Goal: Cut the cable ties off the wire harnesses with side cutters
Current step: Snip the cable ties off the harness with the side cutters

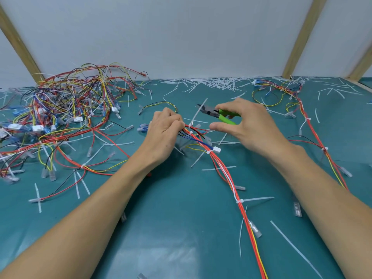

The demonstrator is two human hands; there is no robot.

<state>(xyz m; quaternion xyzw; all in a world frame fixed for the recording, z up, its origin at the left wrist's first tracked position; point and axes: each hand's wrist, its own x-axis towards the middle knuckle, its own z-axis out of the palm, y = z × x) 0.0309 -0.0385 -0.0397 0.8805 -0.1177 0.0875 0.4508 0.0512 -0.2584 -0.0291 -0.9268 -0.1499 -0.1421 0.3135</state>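
I am working mid-table (181, 228), with bare mat toward the near edge. My left hand (164, 129) is gripping the harness (221, 168), hiding the wires' ends. My right hand (247, 121) is holding green-handled cutters (218, 113), jaws parted, just above a white tie (191, 125).

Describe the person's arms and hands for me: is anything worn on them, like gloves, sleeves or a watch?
Nothing is worn. Both forearms are bare right up to the bottom edge of the picture, with no sleeve in sight. The left hand and the right hand have no gloves, and no rings show on the fingers. Neither wrist carries a watch or band.
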